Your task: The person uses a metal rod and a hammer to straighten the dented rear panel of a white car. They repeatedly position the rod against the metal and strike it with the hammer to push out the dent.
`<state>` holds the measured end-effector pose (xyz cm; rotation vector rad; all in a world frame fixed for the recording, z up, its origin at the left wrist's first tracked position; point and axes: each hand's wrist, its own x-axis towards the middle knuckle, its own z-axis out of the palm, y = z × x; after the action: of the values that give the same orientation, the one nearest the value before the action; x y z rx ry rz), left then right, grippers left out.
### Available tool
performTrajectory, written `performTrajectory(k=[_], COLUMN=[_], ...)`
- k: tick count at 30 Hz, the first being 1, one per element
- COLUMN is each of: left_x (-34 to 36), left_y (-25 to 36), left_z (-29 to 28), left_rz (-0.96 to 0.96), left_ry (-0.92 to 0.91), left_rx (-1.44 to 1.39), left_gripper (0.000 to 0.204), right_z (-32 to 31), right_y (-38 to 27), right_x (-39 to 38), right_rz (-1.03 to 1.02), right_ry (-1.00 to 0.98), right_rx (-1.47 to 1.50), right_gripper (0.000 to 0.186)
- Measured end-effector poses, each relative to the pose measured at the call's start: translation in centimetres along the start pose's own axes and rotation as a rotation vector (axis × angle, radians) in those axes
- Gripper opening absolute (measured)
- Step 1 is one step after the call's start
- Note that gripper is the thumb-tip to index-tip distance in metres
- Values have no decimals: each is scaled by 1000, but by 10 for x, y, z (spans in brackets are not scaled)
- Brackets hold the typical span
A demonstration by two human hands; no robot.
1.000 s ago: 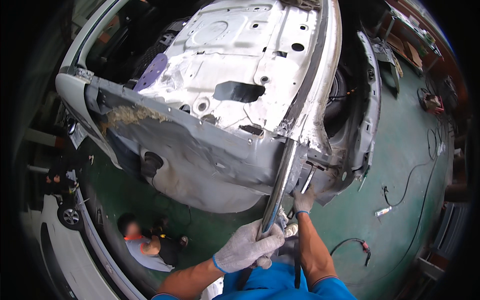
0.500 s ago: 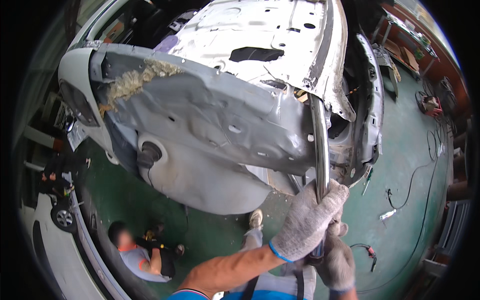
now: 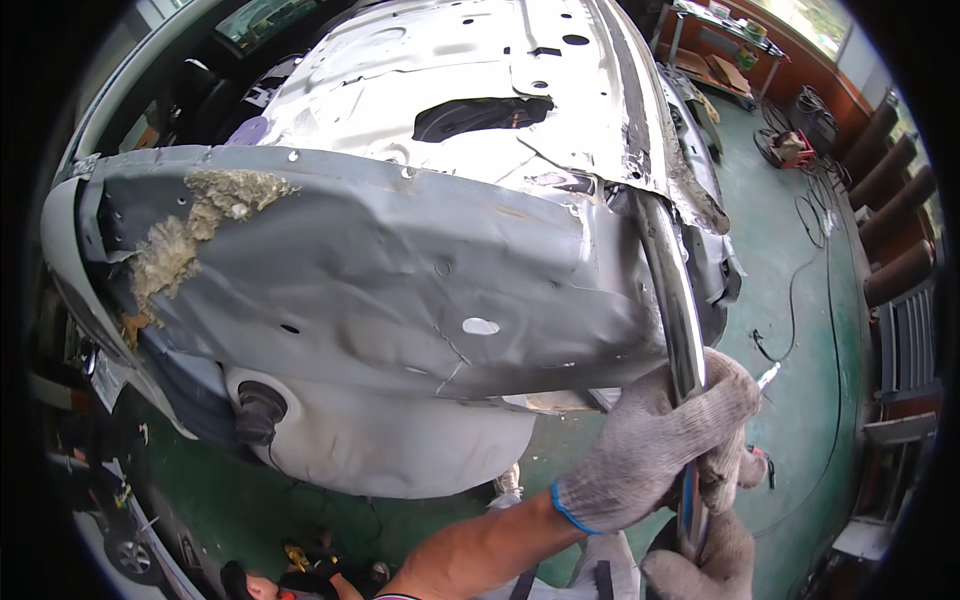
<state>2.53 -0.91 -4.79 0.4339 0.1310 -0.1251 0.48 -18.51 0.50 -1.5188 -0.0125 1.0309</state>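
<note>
One metal pole slants down the right side of my view, and I lose its upper end where it goes in beneath the torn edge of the white panel on the wrecked car. The left hand, gloved, is closed around the pole below its middle; its own knuckles and the pole hide part of the grip from me. The right hand, gloved too, is against the pole's lower end, thumb to the left, yet its fingers are partly out of sight, so I cannot tell how far they are curled or whether they grip. Its forearm is hidden from me. Along the dented grey panel I make out crumbly yellowish foam. Below it, the left forearm partly blocks the floor, and a shoe only peeks out past the pale lower panel. A co-worker is cut off by the bottom edge. The wheel at lower left sinks into the dark rim, too dim to read well.
</note>
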Motion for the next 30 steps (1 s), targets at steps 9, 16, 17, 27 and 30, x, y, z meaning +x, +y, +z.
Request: performTrajectory(k=[9, 16, 17, 27, 30], left_x=[4, 7, 7, 16, 17], left_y=[-16, -7, -7, -15, -19], left_z=[18, -3, -5, -19, -13], left_rz=[-27, -83, -112, -145, -126], left_ry=[205, -98, -154, -183, -68], left_rx=[-70, -157, -197, -2, 16], left_gripper=[24, 23, 23, 29, 29], right_z=[18, 20, 20, -3, -6], right_y=[-8, -17, -17, 8, 21], right_x=[2, -4, -3, 22, 27], right_rz=[-105, 50, 63, -303, -240], right_ry=[258, 241, 223, 154, 223], right_rx=[-229, -229, -243, -513, -352], right_gripper=[74, 62, 58, 39, 35])
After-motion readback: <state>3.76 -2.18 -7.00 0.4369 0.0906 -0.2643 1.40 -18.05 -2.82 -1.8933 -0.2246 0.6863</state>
